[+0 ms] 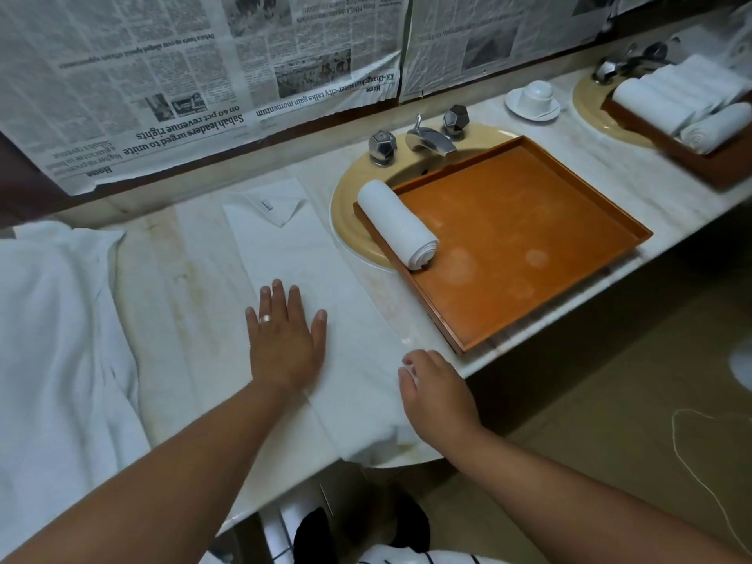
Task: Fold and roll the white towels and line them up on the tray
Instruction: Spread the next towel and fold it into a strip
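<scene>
A white towel (pixel 293 258) lies folded into a long strip on the marble counter, its far corner turned down into a triangle. My left hand (pixel 287 339) presses flat on the strip with straight fingers. My right hand (pixel 433 390) pinches the towel's near right edge with curled fingers. One rolled white towel (pixel 396 223) lies at the left end of the orange tray (pixel 529 254), which sits over a sink basin.
A pile of loose white towels (pixel 57 339) covers the counter at left. Chrome taps (pixel 419 138) stand behind the tray. A second tray (pixel 691 152) with rolled towels sits at far right, beside a white cup and saucer (pixel 533 99). Newspaper covers the wall.
</scene>
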